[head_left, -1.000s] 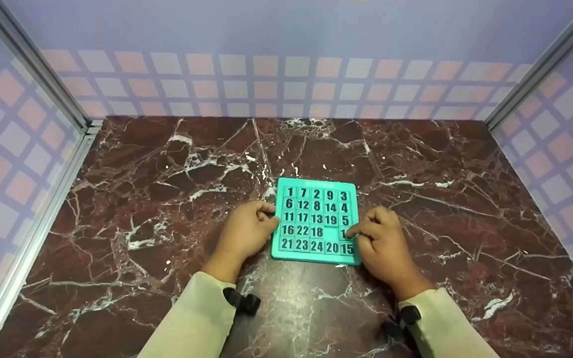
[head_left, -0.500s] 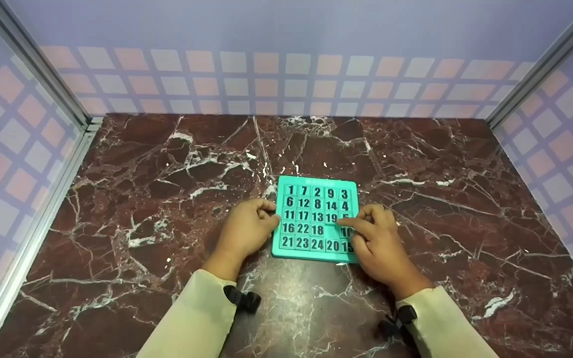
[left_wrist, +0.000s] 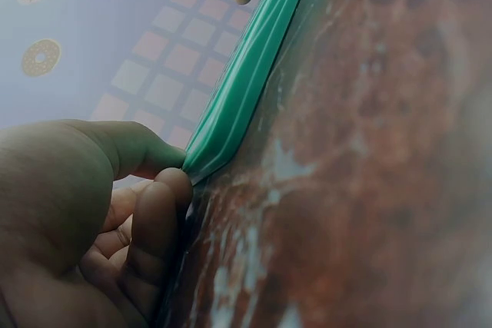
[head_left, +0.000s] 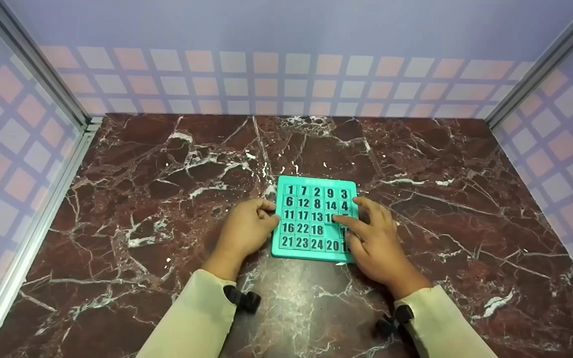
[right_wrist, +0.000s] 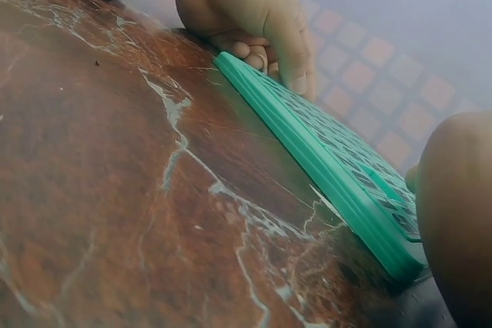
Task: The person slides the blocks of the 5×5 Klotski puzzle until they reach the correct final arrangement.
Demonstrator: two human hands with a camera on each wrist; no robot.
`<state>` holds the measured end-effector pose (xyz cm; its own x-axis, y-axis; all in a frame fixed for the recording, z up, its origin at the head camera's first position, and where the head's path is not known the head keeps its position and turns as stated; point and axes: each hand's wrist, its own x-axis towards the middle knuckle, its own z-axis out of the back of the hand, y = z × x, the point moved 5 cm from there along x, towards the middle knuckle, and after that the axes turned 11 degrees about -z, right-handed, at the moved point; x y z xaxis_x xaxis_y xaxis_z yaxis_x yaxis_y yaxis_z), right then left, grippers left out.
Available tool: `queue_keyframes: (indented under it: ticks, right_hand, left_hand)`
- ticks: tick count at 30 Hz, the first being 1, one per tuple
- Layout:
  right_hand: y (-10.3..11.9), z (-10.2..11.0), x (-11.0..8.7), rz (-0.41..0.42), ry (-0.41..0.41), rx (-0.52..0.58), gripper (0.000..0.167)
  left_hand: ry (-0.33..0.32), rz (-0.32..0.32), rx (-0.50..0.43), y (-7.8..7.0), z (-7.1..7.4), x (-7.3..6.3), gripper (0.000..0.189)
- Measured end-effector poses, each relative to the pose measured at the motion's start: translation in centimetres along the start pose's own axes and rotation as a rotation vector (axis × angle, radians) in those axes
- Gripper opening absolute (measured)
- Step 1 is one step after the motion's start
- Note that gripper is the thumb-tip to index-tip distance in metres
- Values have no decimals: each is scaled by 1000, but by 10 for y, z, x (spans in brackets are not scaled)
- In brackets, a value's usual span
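A teal number sliding puzzle [head_left: 311, 181] lies flat on the marble table, with black numbers on its tiles. One bare slot [head_left: 332, 230] shows in the fourth row, between 18 and a partly covered tile. My left hand [head_left: 247, 227] pinches the puzzle's left edge; the left wrist view has thumb and finger at its corner [left_wrist: 219, 132]. My right hand [head_left: 378, 241] reaches over the right side, its extended index finger touching the tile marked 19 [head_left: 329, 218], just above the slot. It covers part of the right column. Only a blurred part of this hand [right_wrist: 469, 213] appears in the right wrist view.
Dark red marble tabletop [head_left: 167, 238] with white veins surrounds the puzzle. A lilac back wall [head_left: 286, 30] with pink and white squares stands behind, with side walls left and right. Black wrist straps [head_left: 241, 298] sit on both pale sleeves.
My right index finger has moved left and up, from the tile at the fourth row's right end to tile 19. Its other fingers have spread along the right edge. My left hand stays put.
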<state>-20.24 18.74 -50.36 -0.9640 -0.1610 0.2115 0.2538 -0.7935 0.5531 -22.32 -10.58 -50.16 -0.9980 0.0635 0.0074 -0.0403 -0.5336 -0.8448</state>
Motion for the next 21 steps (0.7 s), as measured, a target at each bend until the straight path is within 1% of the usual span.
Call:
queue_keyframes:
  ticks: [10,21]
  right_hand:
    - [2,1,-1,24,-2,-6,40]
    - [2,2,-2,3,37,21,38]
  left_hand:
    - [-8,-16,0,0,0,0,27]
    - [-2,-10,-16,1,0,0,27]
